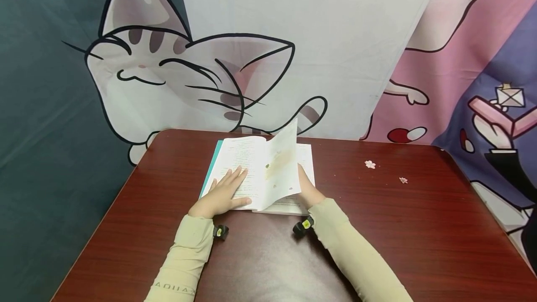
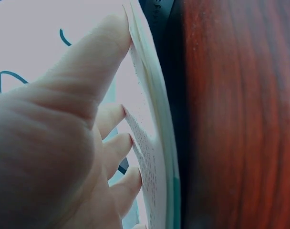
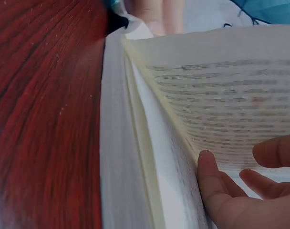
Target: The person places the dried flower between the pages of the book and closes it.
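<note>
An open book (image 1: 247,150) with a teal cover edge lies on the table. My left hand (image 1: 222,195) rests with spread fingers on its left page; the left wrist view shows the thumb (image 2: 88,57) along the page's lower edge. One page (image 1: 282,162) with a faint yellowish picture stands lifted near the middle. Behind that page is my right hand (image 1: 309,191), its fingers partly hidden in the head view. In the right wrist view the right hand (image 3: 252,191) has its fingers apart, between the raised printed page (image 3: 221,90) and the pages below, one fingertip touching the paper.
The book lies towards the far side of the reddish-brown table (image 1: 251,264). Two small pale flower-shaped pieces, one nearer the book (image 1: 370,164) and a smaller one (image 1: 403,180), lie to the right. Behind hangs a cloth backdrop (image 1: 335,27) with cartoon animals.
</note>
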`<action>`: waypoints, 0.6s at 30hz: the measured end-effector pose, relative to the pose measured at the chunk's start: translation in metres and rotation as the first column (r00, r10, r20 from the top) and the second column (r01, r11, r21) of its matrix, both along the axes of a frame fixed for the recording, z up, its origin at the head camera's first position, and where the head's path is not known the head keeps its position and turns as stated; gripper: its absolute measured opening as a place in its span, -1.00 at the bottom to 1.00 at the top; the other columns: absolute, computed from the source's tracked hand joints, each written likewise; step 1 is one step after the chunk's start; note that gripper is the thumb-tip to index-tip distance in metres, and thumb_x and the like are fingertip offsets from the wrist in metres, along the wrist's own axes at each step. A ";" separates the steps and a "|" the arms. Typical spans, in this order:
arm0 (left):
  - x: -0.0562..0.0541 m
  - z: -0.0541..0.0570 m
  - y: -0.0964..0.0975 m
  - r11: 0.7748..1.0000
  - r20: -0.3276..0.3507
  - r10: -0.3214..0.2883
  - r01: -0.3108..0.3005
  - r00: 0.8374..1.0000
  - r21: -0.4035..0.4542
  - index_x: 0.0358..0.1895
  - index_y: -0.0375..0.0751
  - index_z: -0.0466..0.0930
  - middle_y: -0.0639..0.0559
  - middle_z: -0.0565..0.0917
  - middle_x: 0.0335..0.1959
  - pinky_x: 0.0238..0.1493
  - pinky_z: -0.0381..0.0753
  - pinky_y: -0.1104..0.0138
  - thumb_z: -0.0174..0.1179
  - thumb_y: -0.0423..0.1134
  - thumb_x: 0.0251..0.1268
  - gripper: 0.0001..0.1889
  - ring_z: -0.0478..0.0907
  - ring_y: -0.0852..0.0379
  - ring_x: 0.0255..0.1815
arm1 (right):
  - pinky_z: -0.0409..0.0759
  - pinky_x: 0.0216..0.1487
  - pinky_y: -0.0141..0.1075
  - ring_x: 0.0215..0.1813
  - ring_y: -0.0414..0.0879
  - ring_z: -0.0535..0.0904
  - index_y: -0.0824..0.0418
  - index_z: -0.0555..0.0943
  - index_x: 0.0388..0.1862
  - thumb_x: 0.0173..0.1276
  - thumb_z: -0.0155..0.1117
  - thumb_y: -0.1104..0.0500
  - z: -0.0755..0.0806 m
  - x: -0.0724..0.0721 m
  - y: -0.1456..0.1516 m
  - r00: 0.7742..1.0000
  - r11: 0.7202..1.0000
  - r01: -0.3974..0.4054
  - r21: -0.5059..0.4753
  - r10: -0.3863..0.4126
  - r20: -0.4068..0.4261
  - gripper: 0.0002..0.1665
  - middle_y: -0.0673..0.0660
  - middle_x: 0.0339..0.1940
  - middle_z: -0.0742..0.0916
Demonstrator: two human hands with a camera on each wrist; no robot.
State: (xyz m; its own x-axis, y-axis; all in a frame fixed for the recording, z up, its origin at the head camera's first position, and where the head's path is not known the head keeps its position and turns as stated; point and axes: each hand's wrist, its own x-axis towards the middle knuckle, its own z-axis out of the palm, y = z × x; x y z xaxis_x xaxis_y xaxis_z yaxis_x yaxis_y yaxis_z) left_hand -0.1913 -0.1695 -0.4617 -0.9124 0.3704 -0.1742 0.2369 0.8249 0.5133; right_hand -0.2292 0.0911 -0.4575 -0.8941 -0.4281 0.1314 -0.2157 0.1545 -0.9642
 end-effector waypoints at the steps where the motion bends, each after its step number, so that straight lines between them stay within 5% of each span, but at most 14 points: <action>1: 0.000 0.000 0.000 1.000 -0.001 -0.001 0.001 1.000 0.002 0.65 -0.16 0.01 -0.17 -0.03 0.66 0.44 -0.18 -0.40 0.23 0.12 0.42 -0.10 -0.16 -0.29 0.65 | 0.16 0.53 -0.02 0.39 0.10 0.39 0.39 0.25 0.51 0.45 0.16 0.21 -0.001 -0.002 -0.003 1.000 1.000 -0.002 0.007 0.002 -0.011 -0.29 0.35 0.33 0.52; 6: 0.001 0.003 0.001 1.000 -0.005 -0.004 0.004 1.000 0.007 0.65 -0.15 0.01 -0.17 -0.03 0.66 0.44 -0.18 -0.41 0.24 0.12 0.41 -0.09 -0.16 -0.29 0.65 | 0.16 0.53 0.06 0.42 0.19 0.39 0.41 0.27 0.49 0.35 0.26 0.27 -0.005 -0.008 -0.015 0.998 0.999 0.019 0.040 -0.017 -0.056 -0.24 0.35 0.33 0.51; 13: 0.000 0.005 -0.001 1.000 -0.027 -0.004 0.005 1.000 0.027 0.62 -0.20 0.07 -0.21 0.03 0.65 0.42 -0.06 -0.41 0.27 0.13 0.38 -0.10 -0.09 -0.32 0.63 | 0.59 0.16 -0.08 0.14 0.09 0.59 0.29 0.30 0.52 0.49 0.13 0.25 -0.011 -0.019 -0.041 0.984 0.976 0.125 0.181 -0.145 0.104 -0.35 0.29 0.22 0.60; 18: -0.003 0.002 -0.007 0.993 -0.186 -0.026 0.047 0.982 0.108 0.47 -0.31 0.33 -0.29 0.34 0.50 0.42 0.24 -0.20 0.27 -0.06 0.41 -0.32 0.27 -0.29 0.50 | 0.62 -0.03 -0.26 0.00 -0.04 0.59 0.24 0.30 0.54 0.42 0.21 0.25 -0.014 -0.021 -0.047 0.981 0.966 0.120 0.230 -0.150 0.120 -0.28 0.24 0.22 0.59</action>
